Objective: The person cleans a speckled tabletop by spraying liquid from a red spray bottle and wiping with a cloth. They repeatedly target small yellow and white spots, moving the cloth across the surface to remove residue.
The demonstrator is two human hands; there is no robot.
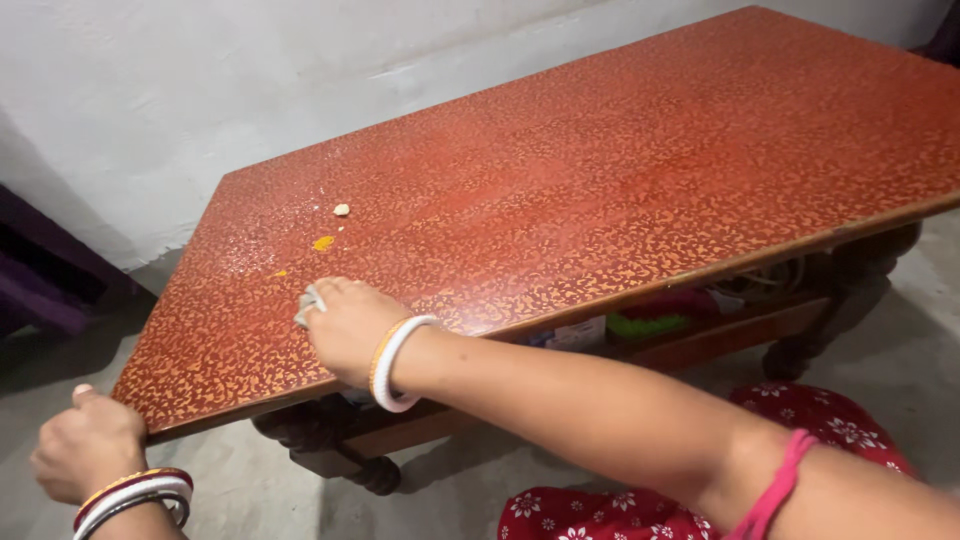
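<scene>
My right hand [347, 325] presses a small grey cloth [307, 304] onto a low red table [640, 170] with an orange leafy pattern, near its front left part. Only a corner of the cloth shows past my fingers. Just beyond the hand lie a small pale crumb [342, 209], an orange food smear [323, 243] and a smaller orange speck [277, 274]. My left hand [88, 443] is closed around the table's near left corner, thumb on top. Both wrists wear white and orange bangles.
A white wall [200, 90] runs behind the table. A lower shelf [700, 325] under the tabletop holds a green object and papers. Dark carved legs [840, 300] stand on a grey floor. My red flowered garment [830, 420] is at the lower right. Dark furniture [40, 270] stands at left.
</scene>
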